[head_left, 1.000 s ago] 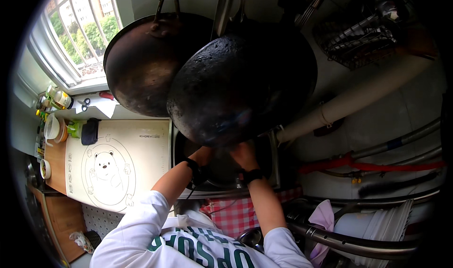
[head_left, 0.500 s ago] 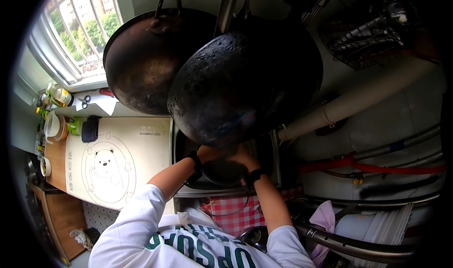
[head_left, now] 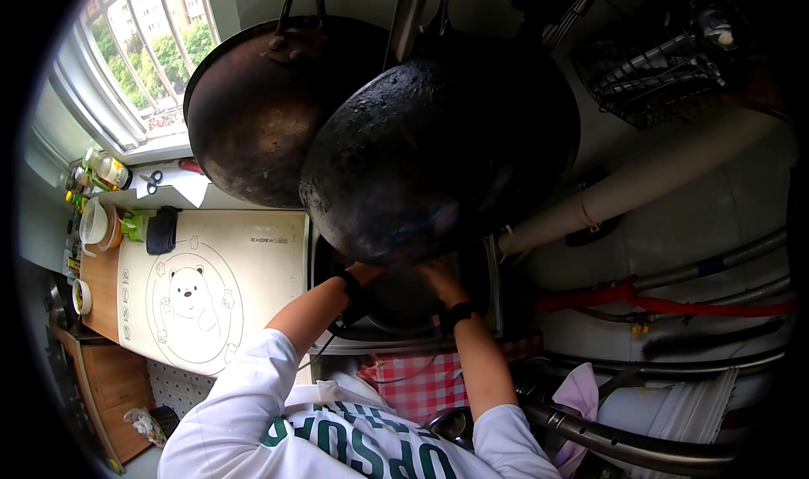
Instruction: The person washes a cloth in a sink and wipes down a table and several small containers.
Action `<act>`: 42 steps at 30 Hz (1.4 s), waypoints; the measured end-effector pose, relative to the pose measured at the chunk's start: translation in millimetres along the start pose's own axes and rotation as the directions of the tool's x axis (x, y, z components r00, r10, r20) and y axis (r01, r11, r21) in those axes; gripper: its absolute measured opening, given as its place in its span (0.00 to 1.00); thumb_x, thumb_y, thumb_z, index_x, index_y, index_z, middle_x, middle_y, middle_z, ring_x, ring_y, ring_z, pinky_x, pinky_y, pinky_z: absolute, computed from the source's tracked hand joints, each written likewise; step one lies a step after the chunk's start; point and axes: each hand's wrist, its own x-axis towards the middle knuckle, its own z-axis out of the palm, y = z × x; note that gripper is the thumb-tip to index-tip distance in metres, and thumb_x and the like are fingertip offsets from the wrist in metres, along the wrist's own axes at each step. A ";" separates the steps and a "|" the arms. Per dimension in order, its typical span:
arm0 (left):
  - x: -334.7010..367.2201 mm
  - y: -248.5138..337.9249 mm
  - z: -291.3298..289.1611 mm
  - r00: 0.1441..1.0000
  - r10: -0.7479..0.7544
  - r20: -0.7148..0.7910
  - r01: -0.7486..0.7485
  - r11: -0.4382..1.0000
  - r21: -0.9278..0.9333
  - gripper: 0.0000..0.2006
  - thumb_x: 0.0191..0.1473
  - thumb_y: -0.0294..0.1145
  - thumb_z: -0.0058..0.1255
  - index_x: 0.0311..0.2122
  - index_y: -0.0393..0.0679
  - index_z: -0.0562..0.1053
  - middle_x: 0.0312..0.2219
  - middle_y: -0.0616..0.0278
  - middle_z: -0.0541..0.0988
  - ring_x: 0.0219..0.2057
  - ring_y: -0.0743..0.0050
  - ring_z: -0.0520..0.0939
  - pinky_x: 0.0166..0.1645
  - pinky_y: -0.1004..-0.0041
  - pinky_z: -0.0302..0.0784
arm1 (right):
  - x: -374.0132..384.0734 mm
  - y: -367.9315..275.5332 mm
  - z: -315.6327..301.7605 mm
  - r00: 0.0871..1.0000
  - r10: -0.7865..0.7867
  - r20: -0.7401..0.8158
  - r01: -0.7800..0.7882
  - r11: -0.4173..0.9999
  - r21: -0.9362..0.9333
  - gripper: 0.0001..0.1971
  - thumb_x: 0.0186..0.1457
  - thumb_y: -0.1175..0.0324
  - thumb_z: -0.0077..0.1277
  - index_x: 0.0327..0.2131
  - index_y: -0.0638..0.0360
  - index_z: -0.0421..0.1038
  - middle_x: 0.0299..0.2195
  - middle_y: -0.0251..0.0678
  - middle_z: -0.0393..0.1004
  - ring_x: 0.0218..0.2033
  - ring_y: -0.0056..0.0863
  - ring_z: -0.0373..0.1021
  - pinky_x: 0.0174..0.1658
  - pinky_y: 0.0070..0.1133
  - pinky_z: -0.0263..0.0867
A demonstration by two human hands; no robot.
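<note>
Both my arms reach into a dark sink basin set in the counter. A large blackened wok hangs in front and covers the fingers of both hands. My left hand shows only its back, at the basin's left side. On the right, my right hand reaches down at the far part of the basin. A dark, rounded shape lies between my wrists, too dim to name. Whether either hand holds anything is hidden. Each wrist wears a black band.
A second, brownish wok hangs to the left. A cream mat with a bear drawing covers the left counter, with bowls and a black pouch near it. Pipes run along the right. A red checked cloth hangs below the sink.
My hands have moved slightly apart and farther under the wok, so less of them shows. The dark rounded shape between them is more exposed. The view has shifted only a little.
</note>
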 end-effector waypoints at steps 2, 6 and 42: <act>-16.9 -15.2 -13.1 0.998 -0.048 -0.026 0.049 0.998 0.035 0.19 0.52 0.33 0.43 0.50 0.40 0.67 0.50 0.48 0.67 0.53 0.54 0.66 0.59 0.63 0.55 | -14.7 -17.0 42.8 0.999 0.045 -0.012 -0.042 0.988 0.146 0.23 0.48 0.59 0.53 0.46 0.62 0.65 0.46 0.44 0.67 0.49 0.36 0.63 0.49 0.27 0.62; -10.8 -5.5 9.1 1.000 0.012 -0.013 -0.011 0.997 0.078 0.20 0.51 0.33 0.43 0.49 0.38 0.67 0.50 0.47 0.67 0.53 0.54 0.66 0.60 0.62 0.53 | -17.9 -21.9 42.9 0.984 -0.176 -0.006 0.173 0.960 0.220 0.26 0.45 0.69 0.56 0.50 0.61 0.61 0.48 0.44 0.66 0.50 0.36 0.62 0.50 0.28 0.61; -6.7 -59.1 42.6 0.997 0.079 -0.003 -0.061 0.795 0.603 0.21 0.52 0.41 0.42 0.51 0.45 0.66 0.51 0.46 0.65 0.52 0.48 0.65 0.56 0.53 0.55 | -15.3 -15.9 77.9 0.889 -0.454 -0.062 0.418 0.859 -0.296 0.30 0.41 0.70 0.57 0.50 0.59 0.60 0.43 0.47 0.69 0.43 0.41 0.68 0.46 0.30 0.63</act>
